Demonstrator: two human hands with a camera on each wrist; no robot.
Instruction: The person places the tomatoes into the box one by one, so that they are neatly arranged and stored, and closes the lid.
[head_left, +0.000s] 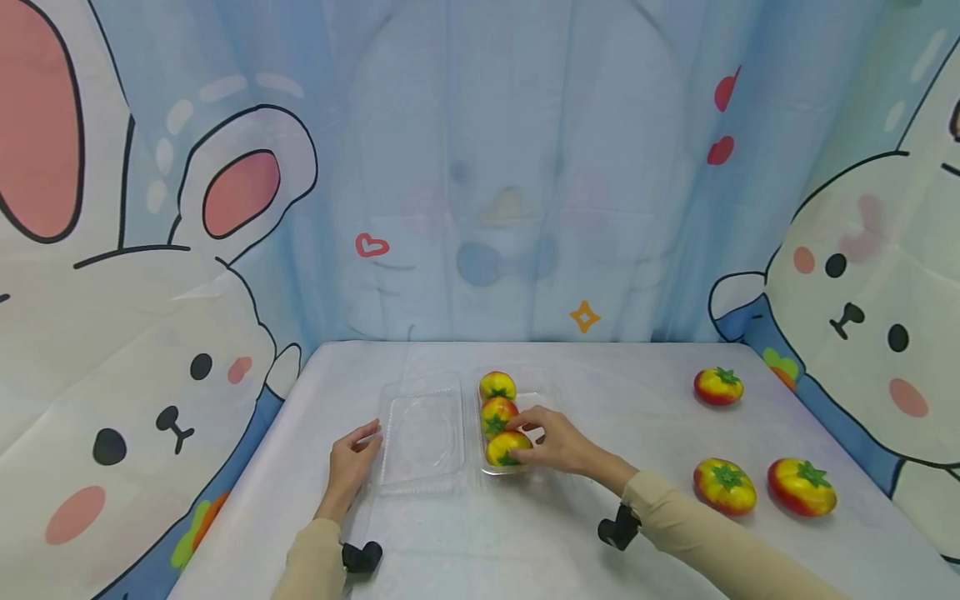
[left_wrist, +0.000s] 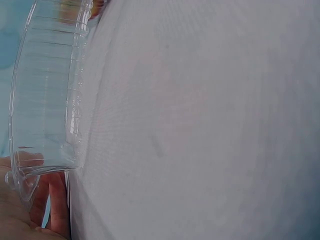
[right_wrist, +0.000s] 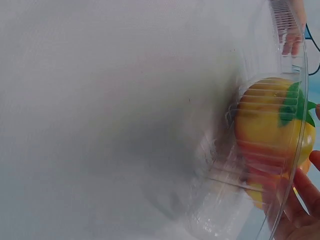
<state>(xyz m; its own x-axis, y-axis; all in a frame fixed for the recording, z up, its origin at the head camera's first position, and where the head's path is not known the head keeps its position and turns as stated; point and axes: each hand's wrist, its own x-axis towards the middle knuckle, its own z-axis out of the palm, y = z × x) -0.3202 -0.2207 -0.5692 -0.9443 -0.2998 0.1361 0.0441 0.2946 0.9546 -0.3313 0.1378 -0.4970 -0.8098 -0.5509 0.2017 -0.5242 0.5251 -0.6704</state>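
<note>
A clear plastic clamshell box (head_left: 504,469) lies unfolded, its lid (head_left: 420,437) to the left of its base. Three yellow-red toy fruits with green leafy tops fill the left part of the base in a row; the nearest toy fruit (head_left: 504,448) is between the thumb and fingers of my right hand (head_left: 557,442). Through the clear wall in the right wrist view, that fruit (right_wrist: 265,120) shows beside my fingers. My left hand (head_left: 349,465) is at the lid's left edge, fingers fairly straight and touching it. In the left wrist view, the lid's corner partly covers these fingers.
Three more toy fruits lie on the white-covered table at the right: one toward the back (head_left: 717,387), two nearer ones (head_left: 724,487) (head_left: 802,487). A blue curtain with cartoon rabbits borders the table's back and sides.
</note>
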